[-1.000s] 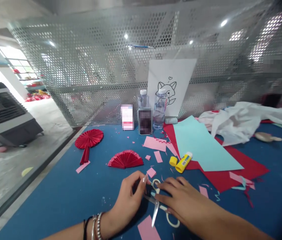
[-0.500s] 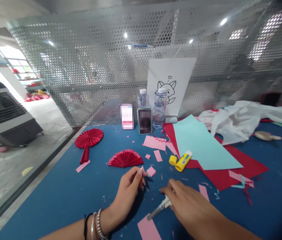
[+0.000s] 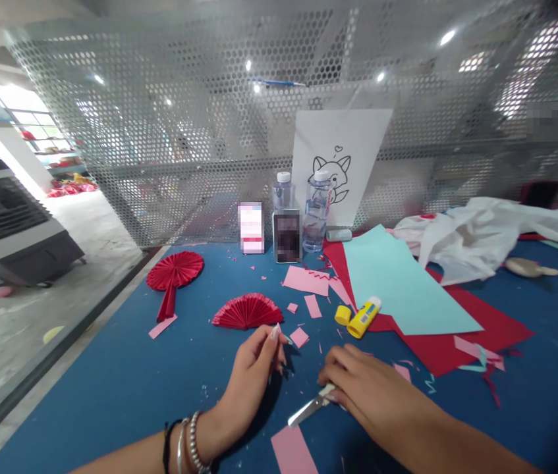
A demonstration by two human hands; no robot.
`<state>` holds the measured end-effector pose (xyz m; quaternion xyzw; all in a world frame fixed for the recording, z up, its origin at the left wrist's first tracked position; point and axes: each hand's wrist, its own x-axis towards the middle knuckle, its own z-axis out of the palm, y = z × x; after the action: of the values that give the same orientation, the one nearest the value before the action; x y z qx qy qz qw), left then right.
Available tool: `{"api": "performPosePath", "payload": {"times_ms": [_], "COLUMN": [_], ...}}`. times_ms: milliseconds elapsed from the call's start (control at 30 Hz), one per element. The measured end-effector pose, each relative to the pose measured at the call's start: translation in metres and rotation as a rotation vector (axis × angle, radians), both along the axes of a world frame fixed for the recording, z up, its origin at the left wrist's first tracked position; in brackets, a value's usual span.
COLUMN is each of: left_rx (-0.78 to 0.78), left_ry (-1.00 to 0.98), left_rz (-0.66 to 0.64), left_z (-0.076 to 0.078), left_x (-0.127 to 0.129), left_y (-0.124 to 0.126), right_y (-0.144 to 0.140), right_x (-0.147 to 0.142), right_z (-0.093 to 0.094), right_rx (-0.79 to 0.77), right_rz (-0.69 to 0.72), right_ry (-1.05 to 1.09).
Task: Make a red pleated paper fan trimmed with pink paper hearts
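My right hand (image 3: 362,385) is wrapped round the pale handles of a pair of scissors (image 3: 307,409). Their closed blades point left, their tip by the top edge of a pink paper strip (image 3: 294,451). Across from it, my left hand (image 3: 253,362) has thumb and fingers pinched together; what is between them, if anything, is too small to make out. Just beyond the left hand lies a pleated red paper half-fan (image 3: 248,312). A small pink paper square (image 3: 299,338) rests right of its fingertips.
A round red paper fan (image 3: 176,271) lies at left. A yellow glue stick (image 3: 363,318) and its cap (image 3: 342,315) lie near light-blue paper (image 3: 402,283) on red sheets (image 3: 486,322). Two phones, water bottles (image 3: 315,220) and a fox drawing (image 3: 358,141) stand by the perforated screen.
The scissors have swung slightly, their tip shifting up and left off the pink strip. My right hand has turned a little around the handles. My left hand keeps its pinch, shifted slightly left.
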<state>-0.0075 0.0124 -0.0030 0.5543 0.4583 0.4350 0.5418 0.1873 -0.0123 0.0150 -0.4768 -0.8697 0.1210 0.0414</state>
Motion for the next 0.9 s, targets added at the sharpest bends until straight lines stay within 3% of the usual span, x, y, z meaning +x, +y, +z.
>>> {"api": "performPosePath", "payload": {"times_ms": [100,200,333,433,533,633,733,800,900], "left_rx": [-0.008,-0.01,-0.001,0.005,0.004,-0.005,0.002,0.031,0.091], "left_ry": [-0.011,-0.014,-0.014,-0.014,-0.016,-0.003,0.024,0.053,0.098], "left_rz": [-0.005,-0.009,-0.012,-0.01,0.008,0.019,0.015,0.0,-0.044], "left_z": [0.0,-0.001,-0.002,-0.004,-0.005,-0.007,-0.008,-0.008,-0.005], "left_x": [0.0,-0.001,-0.001,-0.002,-0.003,-0.003,-0.002,-0.001,0.001], "left_y": [0.0,-0.001,0.0,0.001,0.001,0.001,0.0,-0.001,-0.005], "right_y": [0.001,-0.002,-0.005,-0.001,0.005,0.007,0.005,0.002,-0.003], "right_x": [0.009,0.01,0.005,0.001,0.0,-0.005,-0.012,-0.016,-0.019], "right_z": [-0.011,-0.022,-0.02,-0.004,0.007,0.0,-0.015,-0.022,-0.021], "right_rx": [0.062,0.165,0.239,0.123,-0.034,-0.288,-0.515,-0.568,-0.48], "right_rz": [0.103,0.104,0.093,0.064,-0.016,-0.171,-0.228,-0.23,-0.204], "right_ry": [-0.066,-0.133,-0.138,-0.105,0.134,0.491,0.75,0.797,0.729]}}
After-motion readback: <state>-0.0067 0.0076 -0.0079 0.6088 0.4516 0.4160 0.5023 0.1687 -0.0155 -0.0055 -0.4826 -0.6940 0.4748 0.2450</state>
